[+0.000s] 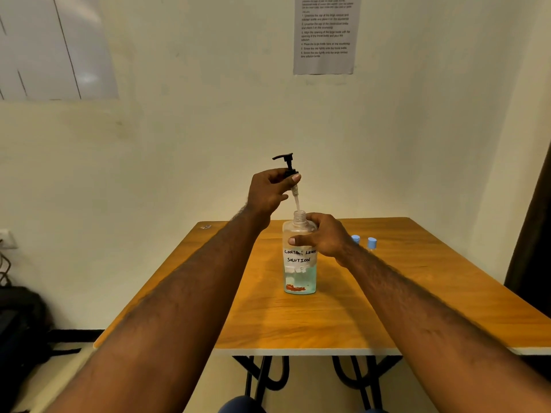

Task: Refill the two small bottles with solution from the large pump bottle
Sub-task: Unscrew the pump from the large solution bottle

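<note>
A large clear bottle (299, 278) with a hand-written "contact lens solution" label and pale blue liquid at its bottom stands on the wooden table (268, 317). My right hand (322, 236) grips its shoulder. My left hand (269, 190) holds the black pump head (286, 162) lifted above the open neck, with its dip tube still reaching into the neck. Two small bottles with blue caps (355, 239) (371, 243) stand behind my right wrist, the left one partly hidden.
A printed instruction sheet (326, 34) hangs on the wall behind the table. A dark bag (21, 329) sits on the floor at the left below a wall socket (7, 238). Black table legs (262, 380) show under the front edge.
</note>
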